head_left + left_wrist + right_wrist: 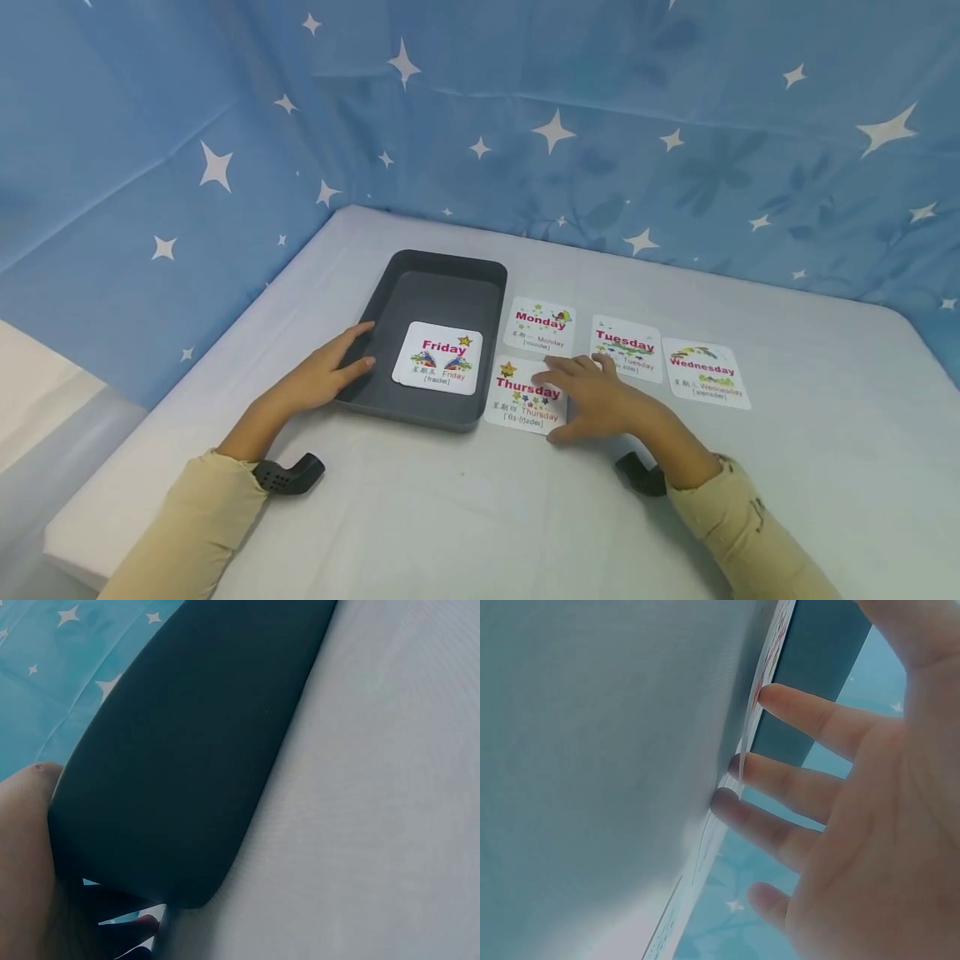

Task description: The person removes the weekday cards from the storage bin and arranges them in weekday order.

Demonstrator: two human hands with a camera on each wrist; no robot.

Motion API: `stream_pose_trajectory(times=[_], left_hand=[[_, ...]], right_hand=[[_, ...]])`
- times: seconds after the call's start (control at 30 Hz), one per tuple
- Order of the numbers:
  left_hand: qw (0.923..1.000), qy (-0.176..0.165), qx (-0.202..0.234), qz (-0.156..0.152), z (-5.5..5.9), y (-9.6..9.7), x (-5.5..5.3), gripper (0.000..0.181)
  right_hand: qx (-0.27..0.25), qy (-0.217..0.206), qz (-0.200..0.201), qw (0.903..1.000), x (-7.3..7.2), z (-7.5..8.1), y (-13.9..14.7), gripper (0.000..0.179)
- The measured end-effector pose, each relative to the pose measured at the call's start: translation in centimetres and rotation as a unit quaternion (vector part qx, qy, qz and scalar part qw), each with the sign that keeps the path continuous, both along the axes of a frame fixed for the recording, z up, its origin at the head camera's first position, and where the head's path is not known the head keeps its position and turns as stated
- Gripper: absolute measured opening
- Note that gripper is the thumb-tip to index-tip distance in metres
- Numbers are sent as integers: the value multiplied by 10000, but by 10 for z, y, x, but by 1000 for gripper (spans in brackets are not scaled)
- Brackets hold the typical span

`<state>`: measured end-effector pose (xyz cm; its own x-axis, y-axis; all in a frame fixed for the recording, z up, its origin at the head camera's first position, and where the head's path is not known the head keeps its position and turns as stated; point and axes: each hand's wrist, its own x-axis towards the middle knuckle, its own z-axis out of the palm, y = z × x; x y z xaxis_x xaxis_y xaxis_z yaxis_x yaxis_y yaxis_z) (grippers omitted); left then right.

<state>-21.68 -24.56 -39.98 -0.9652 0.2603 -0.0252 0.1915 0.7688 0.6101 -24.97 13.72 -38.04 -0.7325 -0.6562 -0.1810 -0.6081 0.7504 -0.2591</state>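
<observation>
My left hand (318, 371) holds the left side of a dark grey tray (416, 292), thumb over its rim. In the left wrist view the tray's outer wall (187, 750) hides part of the fingers. Inside the tray lies a white Friday card (442, 358), with another card's edge showing beneath it. My right hand (596, 400) hovers low over the right part of a Thursday card (517, 412), fingers spread. In the right wrist view its fingertips (771, 696) are right at the edge of a card (744, 739). The thumb points at the table beside the card.
Beyond the right hand lie a Monday card (538, 321), a Tuesday card (622, 367) and a Wednesday card (705, 392). A white cloth covers the table (450, 517). Blue curtains with white stars (480, 167) hang along the back and left.
</observation>
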Motion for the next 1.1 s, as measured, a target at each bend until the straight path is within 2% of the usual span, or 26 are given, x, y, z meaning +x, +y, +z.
stream_pose_trajectory(times=[0.2,0.47,0.8,0.93,1.1], left_hand=[[10000,-42,16,62,1,0,1,61],[9999,-54,1,87,1,1,3,62],[9999,-3,97,37,3,2,1,62],[9999,-14,145,48,3,1,3,61],[9998,16,197,7,3,4,3,62]], right_hand=[[14,-40,5,10000,0,1,-1,70],[286,-102,-52,9995,1,4,-4,75],[261,-155,-271,9992,-1,4,-5,78],[183,-39,-168,9997,-1,3,-4,77],[-176,446,59,9988,-3,3,-1,80]])
